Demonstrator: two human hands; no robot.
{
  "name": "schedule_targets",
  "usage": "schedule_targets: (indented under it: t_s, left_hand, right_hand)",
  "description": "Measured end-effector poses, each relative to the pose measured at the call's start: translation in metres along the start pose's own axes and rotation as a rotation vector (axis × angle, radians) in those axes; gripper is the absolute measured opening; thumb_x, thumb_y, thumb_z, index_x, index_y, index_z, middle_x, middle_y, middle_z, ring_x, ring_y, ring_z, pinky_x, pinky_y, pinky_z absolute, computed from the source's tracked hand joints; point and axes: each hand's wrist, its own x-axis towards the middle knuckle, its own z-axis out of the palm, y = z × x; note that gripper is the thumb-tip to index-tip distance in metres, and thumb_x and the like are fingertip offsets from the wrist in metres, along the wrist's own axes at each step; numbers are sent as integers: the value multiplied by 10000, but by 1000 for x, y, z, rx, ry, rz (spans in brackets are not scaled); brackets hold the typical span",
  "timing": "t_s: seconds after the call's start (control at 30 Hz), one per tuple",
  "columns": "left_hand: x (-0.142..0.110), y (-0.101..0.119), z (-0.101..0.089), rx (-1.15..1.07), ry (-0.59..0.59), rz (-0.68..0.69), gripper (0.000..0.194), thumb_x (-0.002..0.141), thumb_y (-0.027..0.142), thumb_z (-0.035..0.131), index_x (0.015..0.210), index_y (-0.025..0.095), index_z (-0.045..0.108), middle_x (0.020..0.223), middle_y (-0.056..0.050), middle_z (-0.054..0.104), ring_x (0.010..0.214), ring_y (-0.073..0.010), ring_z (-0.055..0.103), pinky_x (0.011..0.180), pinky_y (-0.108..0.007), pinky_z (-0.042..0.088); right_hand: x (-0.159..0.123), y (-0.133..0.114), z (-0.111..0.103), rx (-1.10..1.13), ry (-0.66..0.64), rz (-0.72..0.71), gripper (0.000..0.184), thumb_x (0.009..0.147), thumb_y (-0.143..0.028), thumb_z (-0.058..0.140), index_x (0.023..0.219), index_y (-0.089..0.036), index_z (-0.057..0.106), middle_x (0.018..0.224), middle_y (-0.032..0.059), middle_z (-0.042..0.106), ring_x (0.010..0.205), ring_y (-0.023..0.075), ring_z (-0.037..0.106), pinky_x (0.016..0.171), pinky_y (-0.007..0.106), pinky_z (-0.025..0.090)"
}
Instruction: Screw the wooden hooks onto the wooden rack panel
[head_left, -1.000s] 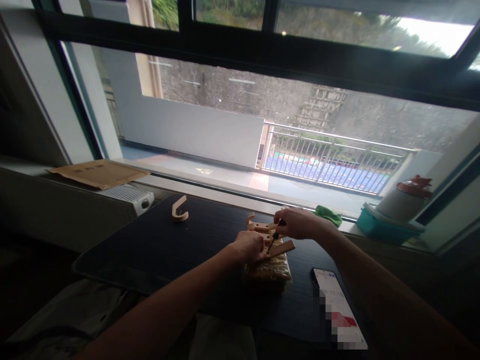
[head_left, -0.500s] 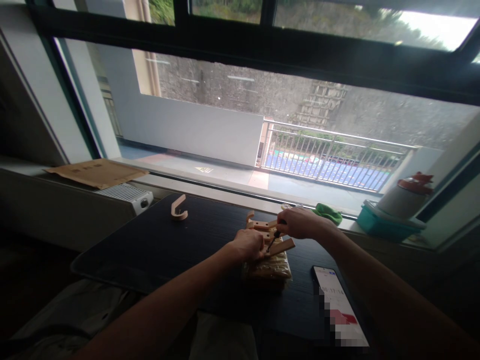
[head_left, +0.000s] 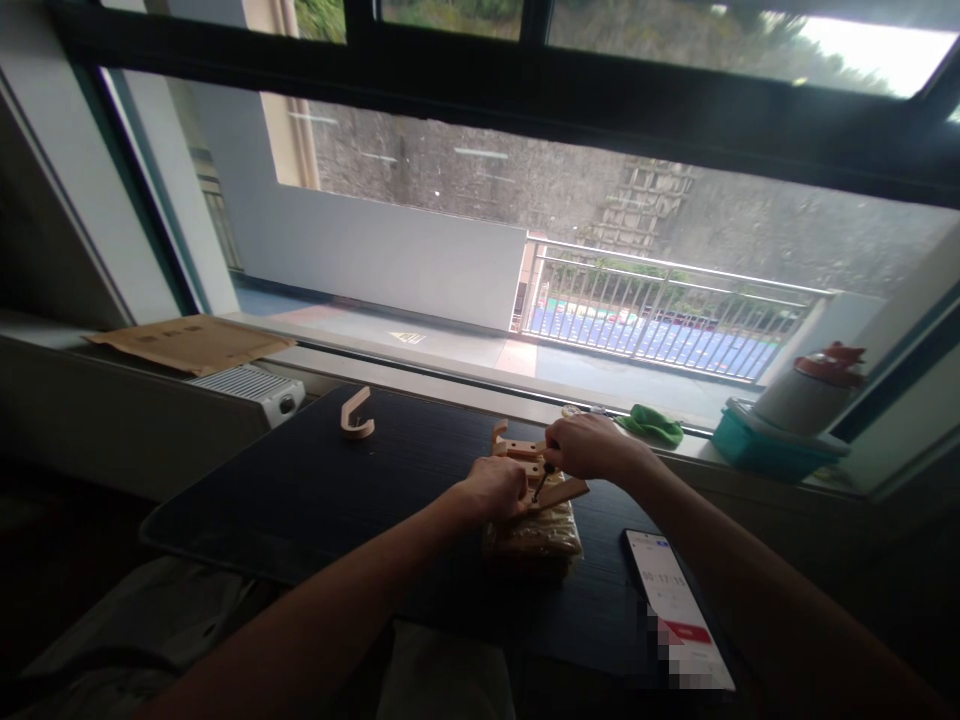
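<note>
My right hand [head_left: 585,446] is wrapped round the handle of a screwdriver [head_left: 541,485], its shaft slanting down to a wooden hook [head_left: 562,493]. My left hand [head_left: 498,487] grips the left end of that same hook and hides part of it. Under it lies a stack of plastic-wrapped packs [head_left: 536,537]. More wooden pieces with dark holes [head_left: 521,447] rest on the far side of the stack. Farther left on the table stands a separate wooden hook [head_left: 357,415] with a small screw-like piece at its curve.
The dark table [head_left: 420,460] reaches to the window sill. A phone with a running timer [head_left: 679,600] lies at the right. Along the sill are a green cloth [head_left: 651,424], a teal box [head_left: 772,440] with a grey bottle [head_left: 806,400], and a brown envelope [head_left: 199,343] at left.
My right hand on the screwdriver shifts slightly and the screwdriver stands a little steeper. My left hand stays on the hook. The view tilts down a little.
</note>
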Motion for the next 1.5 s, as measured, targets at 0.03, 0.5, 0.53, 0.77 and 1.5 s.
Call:
schedule_targets:
  t_s: [0.03, 0.5, 0.53, 0.77, 1.5]
  left_hand:
    - [-1, 1, -1, 7, 0, -1, 214, 705, 321, 546, 740, 163, 686, 780, -73, 663, 731, -200, 594, 638, -264, 420]
    - [-1, 2, -2, 41, -4, 7, 215, 725, 349, 533, 727, 194, 681, 774, -51, 654, 753, -214, 606, 658, -274, 441]
    - [-1, 1, -1, 39, -2, 9, 223, 728, 360, 531, 734, 195, 681, 779, -52, 654, 753, -214, 606, 657, -274, 442]
    - [-3, 1, -2, 29, 0, 5, 204, 725, 343, 536, 707, 180, 657, 758, -49, 647, 758, -208, 600, 667, -269, 438]
    - [-5, 3, -4, 20, 7, -12, 216, 735, 356, 537, 709, 186, 667, 763, -47, 656, 742, -197, 605, 665, -260, 439]
  right_hand:
    - [0, 0, -1, -4, -2, -5, 274, 816, -355, 455, 910, -201, 661, 926, 87, 671, 816, 207, 598, 678, 305, 406]
    - [1, 1, 5, 58, 73, -51, 265, 852, -341, 413, 919, -197, 625, 886, 76, 656, 776, 191, 590, 609, 264, 376]
    - [1, 1, 5, 56, 77, -40, 270, 850, -345, 413, 915, -196, 627, 890, 80, 657, 786, 196, 591, 613, 266, 378]
    - [4, 5, 1, 63, 25, -53, 293, 837, -407, 436, 944, -216, 631, 894, 58, 660, 749, 169, 586, 621, 263, 385]
    - [1, 6, -2, 101, 14, -109, 241, 820, -341, 462, 930, -232, 646, 883, 37, 659, 741, 147, 575, 615, 239, 380]
